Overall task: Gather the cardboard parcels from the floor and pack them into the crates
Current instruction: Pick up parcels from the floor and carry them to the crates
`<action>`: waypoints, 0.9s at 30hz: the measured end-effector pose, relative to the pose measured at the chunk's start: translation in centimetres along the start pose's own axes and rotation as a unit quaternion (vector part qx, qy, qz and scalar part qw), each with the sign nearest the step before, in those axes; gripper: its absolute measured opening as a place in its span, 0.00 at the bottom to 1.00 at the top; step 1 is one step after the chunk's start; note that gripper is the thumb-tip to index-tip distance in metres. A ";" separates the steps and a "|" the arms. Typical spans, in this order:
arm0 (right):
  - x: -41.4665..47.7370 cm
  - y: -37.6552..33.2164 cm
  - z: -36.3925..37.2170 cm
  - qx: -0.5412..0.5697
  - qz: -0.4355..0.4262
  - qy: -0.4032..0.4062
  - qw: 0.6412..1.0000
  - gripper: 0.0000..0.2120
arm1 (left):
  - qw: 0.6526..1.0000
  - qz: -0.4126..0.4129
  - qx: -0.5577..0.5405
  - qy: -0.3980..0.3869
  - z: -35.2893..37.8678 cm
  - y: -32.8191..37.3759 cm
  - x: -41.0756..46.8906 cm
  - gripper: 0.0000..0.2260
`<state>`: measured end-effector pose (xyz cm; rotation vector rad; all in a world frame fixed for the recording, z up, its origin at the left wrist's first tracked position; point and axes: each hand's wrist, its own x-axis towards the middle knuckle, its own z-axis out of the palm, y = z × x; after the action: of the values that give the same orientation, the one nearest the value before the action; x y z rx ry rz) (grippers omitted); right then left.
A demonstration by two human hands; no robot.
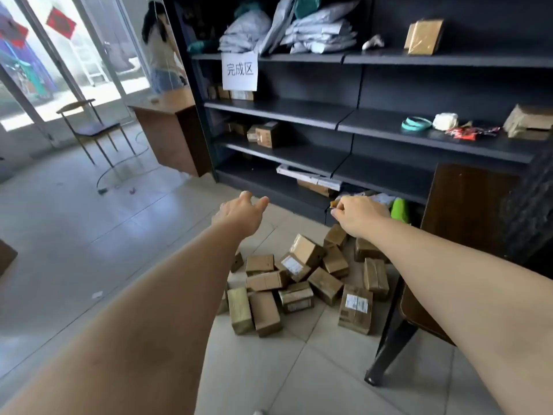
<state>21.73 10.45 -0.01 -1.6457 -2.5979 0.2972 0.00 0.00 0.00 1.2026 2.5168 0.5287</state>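
View: looking down along two bare arms stretched forward over a tiled floor (89, 235).
Left hand (239, 212): raised in the air, back toward the camera, fingers loosely spread and relaxed, holding nothing.
Right hand (359, 215): raised at the same height, fingers curled inward. A small tan shape shows at the fingertips; it is not clear whether the hand pinches it or it lies behind.
Parcels (302, 253): a loose heap of small brown cardboard boxes on the floor, below and between the two hands, touching neither. Some lie flat, others tilt against each other; a few carry white labels.
Shelves (299, 112): dark metal shelving just behind the heap, with a white paper sign (239, 71) hanging from an upper shelf.
On the shelves: grey mail bags (317, 34) at the top, a few small boxes lower down, a teal tape roll (416, 124) to the right.
Right side: a dark wooden table (466, 211) standing beside the heap.
Left background: a chair (95, 127), a brown desk (167, 121), and a person (161, 46) by glass doors.
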 end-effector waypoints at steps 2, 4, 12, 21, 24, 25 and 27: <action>0.0 -0.6 1.3 -0.017 -0.005 -0.027 0.999 0.19 | 1.000 -0.015 0.007 -0.007 0.3 -1.1 -0.1 0.29; 0.0 -1.2 3.0 -0.018 -0.002 -0.048 0.999 0.19 | 0.999 -0.031 0.005 -0.013 0.8 -2.6 -0.1 0.28; 1.9 -5.4 8.5 -0.017 0.000 -0.105 0.994 0.18 | 0.995 -0.063 0.039 -0.063 1.8 -8.6 1.5 0.25; 6.5 -11.7 14.2 -0.028 0.010 -0.135 0.990 0.17 | 0.988 -0.085 0.052 -0.116 2.1 -16.1 7.2 0.21; 8.4 -13.2 16.9 -0.007 0.020 -0.154 0.988 0.17 | 0.984 -0.094 0.051 -0.145 3.1 -18.8 9.3 0.22; 8.9 -13.5 17.7 -0.005 0.024 -0.157 0.987 0.16 | 0.982 -0.097 0.049 -0.155 3.5 -19.6 10.0 0.23; 9.6 -14.0 18.9 -0.006 0.035 -0.160 0.986 0.15 | 0.979 -0.104 0.042 -0.172 4.3 -20.9 11.3 0.22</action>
<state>2.32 10.79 -16.49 -1.8328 -2.7691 0.5970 -19.19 -2.43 -14.40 0.9481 2.3436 0.1478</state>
